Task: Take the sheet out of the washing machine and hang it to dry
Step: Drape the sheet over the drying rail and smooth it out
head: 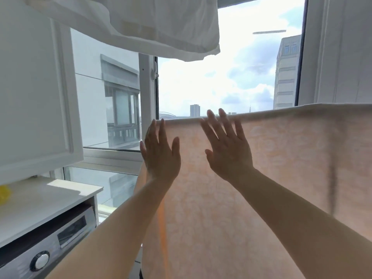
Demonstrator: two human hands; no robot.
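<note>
A pale peach sheet (pixel 291 162) hangs draped over a line in front of the window, its top fold running from centre to the right edge. My left hand (pixel 160 152) is flat and spread at the sheet's left edge, near the top corner. My right hand (pixel 227 146) lies flat against the sheet just below the fold, fingers apart. Neither hand grips the cloth. The washing machine (pixel 46 246), silver with a round knob, sits at the lower left; its door is out of view.
A white cloth (pixel 141 27) hangs overhead at the top. A white cabinet door (pixel 34 93) stands at the left above a white countertop (pixel 46 200) with a yellow object (pixel 4 194). A white curtain (pixel 338 51) hangs at the right. The window frame (pixel 148 87) is behind.
</note>
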